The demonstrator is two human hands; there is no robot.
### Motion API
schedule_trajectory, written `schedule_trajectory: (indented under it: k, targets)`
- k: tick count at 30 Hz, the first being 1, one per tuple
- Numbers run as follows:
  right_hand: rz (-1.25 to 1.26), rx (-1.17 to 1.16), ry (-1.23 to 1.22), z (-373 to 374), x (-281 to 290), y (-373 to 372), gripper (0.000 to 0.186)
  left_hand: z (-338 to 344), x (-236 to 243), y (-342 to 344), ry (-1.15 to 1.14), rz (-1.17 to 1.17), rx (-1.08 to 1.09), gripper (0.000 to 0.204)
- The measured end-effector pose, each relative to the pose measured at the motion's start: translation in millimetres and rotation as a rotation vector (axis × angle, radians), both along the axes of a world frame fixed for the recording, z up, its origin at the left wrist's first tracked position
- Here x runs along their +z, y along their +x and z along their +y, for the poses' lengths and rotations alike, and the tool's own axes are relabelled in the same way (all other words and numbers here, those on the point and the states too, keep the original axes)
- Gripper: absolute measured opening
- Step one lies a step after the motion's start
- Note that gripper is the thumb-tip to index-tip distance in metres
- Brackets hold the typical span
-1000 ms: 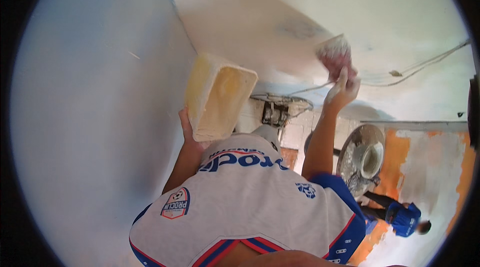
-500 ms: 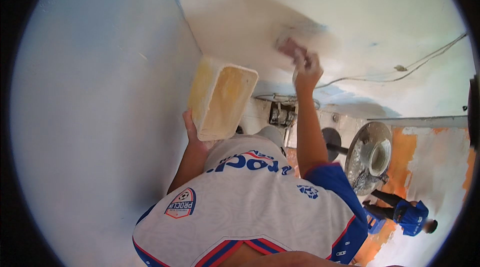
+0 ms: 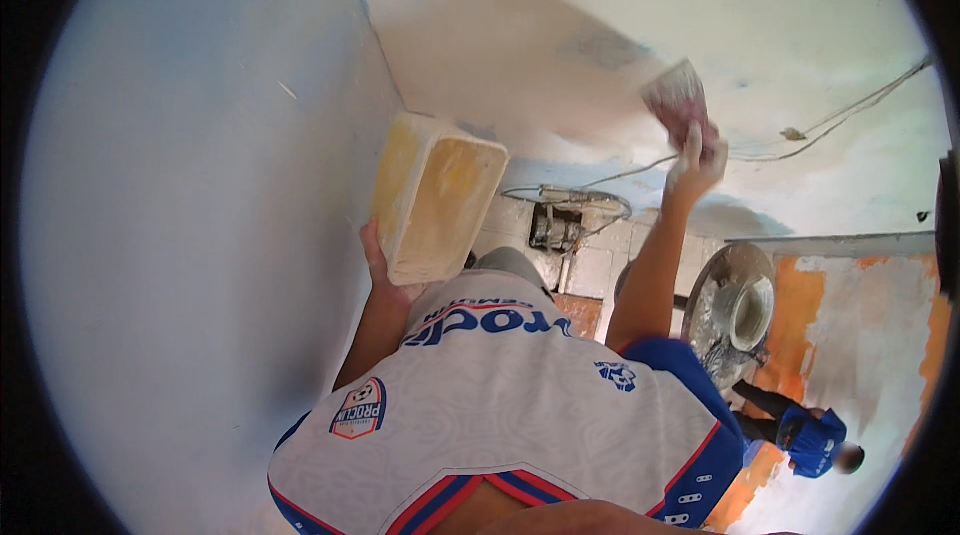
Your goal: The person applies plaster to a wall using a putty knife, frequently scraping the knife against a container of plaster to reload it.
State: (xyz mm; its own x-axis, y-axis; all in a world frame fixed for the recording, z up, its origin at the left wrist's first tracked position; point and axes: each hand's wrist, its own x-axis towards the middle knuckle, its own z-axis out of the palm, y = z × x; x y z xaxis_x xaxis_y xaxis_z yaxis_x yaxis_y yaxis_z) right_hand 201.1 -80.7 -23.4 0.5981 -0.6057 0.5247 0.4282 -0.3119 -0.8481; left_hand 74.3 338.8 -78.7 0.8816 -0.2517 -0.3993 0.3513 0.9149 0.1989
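Observation:
My left hand (image 3: pixel 378 260) grips the lower left side of a pale yellow rectangular tub (image 3: pixel 455 200), held tilted in front of my body, its inside smeared with whitish paste. My right arm is stretched forward. In its closed fingers my right hand (image 3: pixel 700 160) holds a putty knife (image 3: pixel 678 100) with a wide, paste-smeared blade and a reddish part nearer the fingers. The blade is at the pale wall (image 3: pixel 560 65) ahead, slightly blurred; whether it touches cannot be made out. A darker damp-looking patch (image 3: pixel 612 50) lies on the wall to the left of the blade.
Another wall (image 3: pixel 200 215) rises close on my left. A thin cable (image 3: pixel 790 150) runs along the wall ahead. Below are a tiled floor (image 3: pixel 595 260), a metal fitting (image 3: pixel 555 227) and a round, paste-splashed table (image 3: pixel 735 310) bearing a basin. A person in blue (image 3: pixel 815 440) stands farther right.
My right hand has swept the putty knife to the right along the wall, its blade now turned upward. My left hand and the tub have shifted only slightly.

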Motion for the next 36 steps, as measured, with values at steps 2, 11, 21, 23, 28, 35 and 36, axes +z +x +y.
schedule_trajectory:
  k: [2, 11, 21, 23, 28, 35, 36]
  targets:
    - [0.079, 0.011, -0.065, 37.8, -20.4, -12.4, 0.011, -3.1, 2.1, 2.4, 0.082, 0.115, 0.047, 0.068]
    - [0.019, -0.012, 0.054, 13.1, 11.1, 3.0, 0.014, 2.8, -24.1, -15.6, 0.12, 0.053, 0.106, 0.066]
    - [0.046, -0.001, -0.15, 4.6, 0.4, 23.5, 0.013, -34.8, 18.1, -14.6, 0.009, -0.073, 0.048, 0.057]
    - [0.025, 0.073, 0.213, -15.3, 6.5, -15.7, 0.015, -49.5, 29.0, -16.5, 0.056, 0.008, 0.077, 0.058]
    - [0.234, 0.351, -0.195, 53.0, -6.8, -9.8, 0.031, -89.7, 13.9, -8.5, 0.098, -0.034, 0.03, 0.059]
    - [0.105, 0.291, 0.122, -47.2, 37.0, -21.5, 0.019, -166.5, 39.4, -33.9, 0.068, 0.002, 0.169, 0.062]
    - [0.089, 0.31, 0.139, -65.8, 38.0, -42.9, 0.016, -176.2, 35.2, -35.0, 0.061, 0.005, 0.198, 0.062]
